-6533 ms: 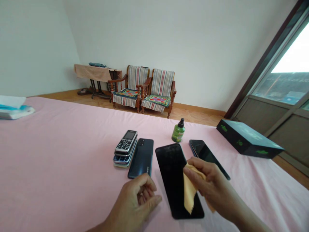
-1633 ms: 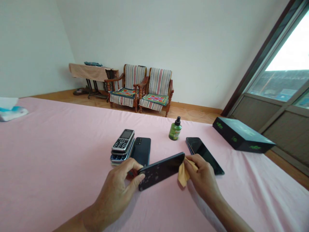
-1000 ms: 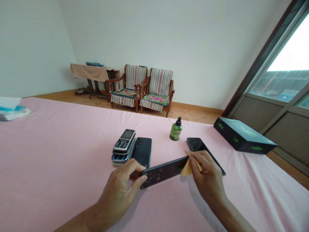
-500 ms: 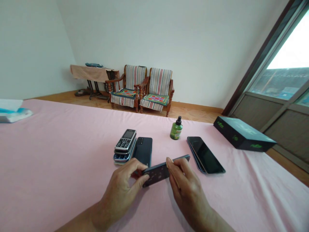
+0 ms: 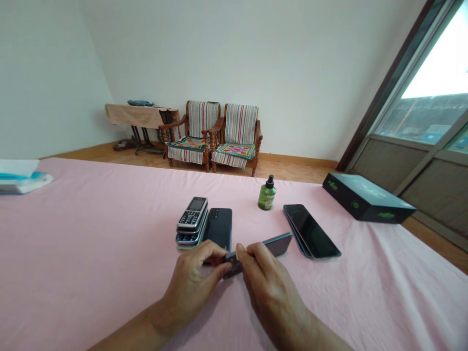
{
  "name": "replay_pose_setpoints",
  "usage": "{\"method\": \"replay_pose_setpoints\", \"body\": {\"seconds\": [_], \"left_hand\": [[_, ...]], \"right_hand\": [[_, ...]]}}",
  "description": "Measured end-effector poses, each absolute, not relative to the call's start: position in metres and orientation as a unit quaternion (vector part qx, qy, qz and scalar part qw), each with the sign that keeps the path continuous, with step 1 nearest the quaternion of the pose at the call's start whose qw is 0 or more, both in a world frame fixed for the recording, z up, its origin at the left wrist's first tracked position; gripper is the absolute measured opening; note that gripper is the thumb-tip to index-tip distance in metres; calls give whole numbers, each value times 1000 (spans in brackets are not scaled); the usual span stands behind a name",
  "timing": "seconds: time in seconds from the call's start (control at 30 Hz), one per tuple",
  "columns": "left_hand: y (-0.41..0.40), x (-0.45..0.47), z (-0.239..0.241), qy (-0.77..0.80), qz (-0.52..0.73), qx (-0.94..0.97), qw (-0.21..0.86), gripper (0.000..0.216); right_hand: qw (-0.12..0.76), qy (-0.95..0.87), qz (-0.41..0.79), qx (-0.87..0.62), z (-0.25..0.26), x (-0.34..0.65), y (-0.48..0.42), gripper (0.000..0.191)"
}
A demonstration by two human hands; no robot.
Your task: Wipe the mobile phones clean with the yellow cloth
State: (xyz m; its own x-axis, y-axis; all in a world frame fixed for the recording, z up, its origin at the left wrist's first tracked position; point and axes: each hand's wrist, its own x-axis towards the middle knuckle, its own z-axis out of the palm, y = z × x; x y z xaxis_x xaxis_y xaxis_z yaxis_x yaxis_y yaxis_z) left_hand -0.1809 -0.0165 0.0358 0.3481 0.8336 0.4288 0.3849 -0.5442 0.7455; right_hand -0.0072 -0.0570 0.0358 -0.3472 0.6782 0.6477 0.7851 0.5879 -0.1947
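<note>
Both hands grip 1 slim, glossy dark phone [image 5: 272, 244] held on edge just above the smooth pink cloth [image 5: 91, 243]; the left hand [image 5: 195, 282] pinches its near end, the right hand [image 5: 266, 287] closes over its middle; 1 stack of keypad phones [image 5: 192, 226], 1 flat black phone [image 5: 219, 228], 1 stack of glassy phones [image 5: 310, 231], 1 green plastic bottle [image 5: 266, 194], 1 matte black box [image 5: 367, 198] lie around.

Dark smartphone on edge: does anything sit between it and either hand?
Nothing visible does: the left hand pinches the dark smartphone at its near end and the right hand grips it alongside.
</note>
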Motion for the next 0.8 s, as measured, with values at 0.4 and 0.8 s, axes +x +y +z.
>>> {"method": "replay_pose_setpoints", "body": {"seconds": [0.4, 0.8], "left_hand": [[-12, -179, 36, 403, 431, 771, 240, 4], [-12, -182, 34, 415, 429, 758, 264, 6]], "right_hand": [[503, -620, -32, -601, 24, 66, -30, 24], [425, -570, 178, -680, 8, 81, -24, 33]]}}
